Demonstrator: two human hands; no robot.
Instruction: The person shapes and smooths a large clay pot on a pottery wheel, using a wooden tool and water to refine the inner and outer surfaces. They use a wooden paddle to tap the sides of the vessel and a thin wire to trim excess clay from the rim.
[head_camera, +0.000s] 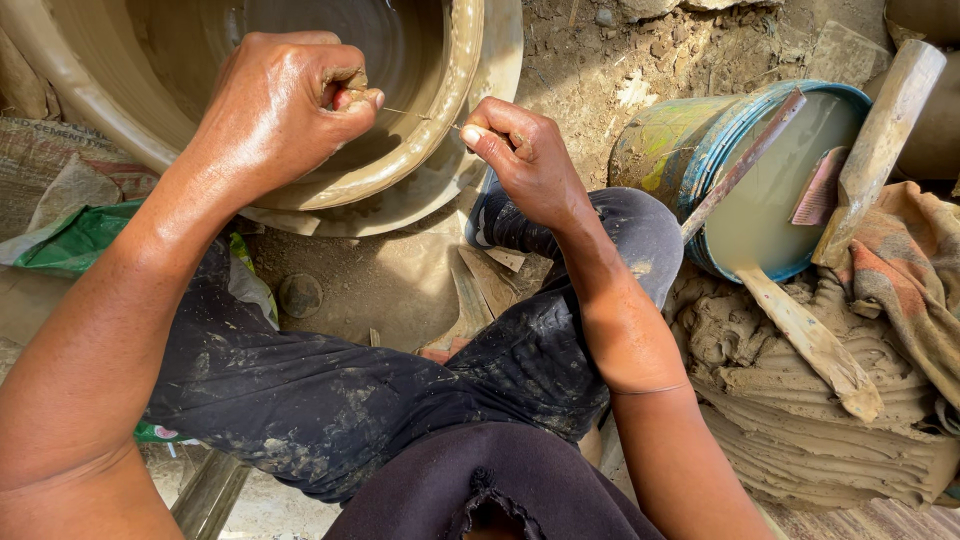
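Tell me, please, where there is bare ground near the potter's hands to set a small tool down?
The likeliest free patch is the muddy ground between the clay pot and the bent knee. Bare soil also lies between pot and bucket. To the right it is crowded: sticks across the bucket, a cloth, piled clay. Left hand and right hand stretch a thin wire at the rim.

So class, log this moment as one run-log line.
left hand: pinches wire | right hand: pinches wire | wire: taut across pot rim | bucket: right
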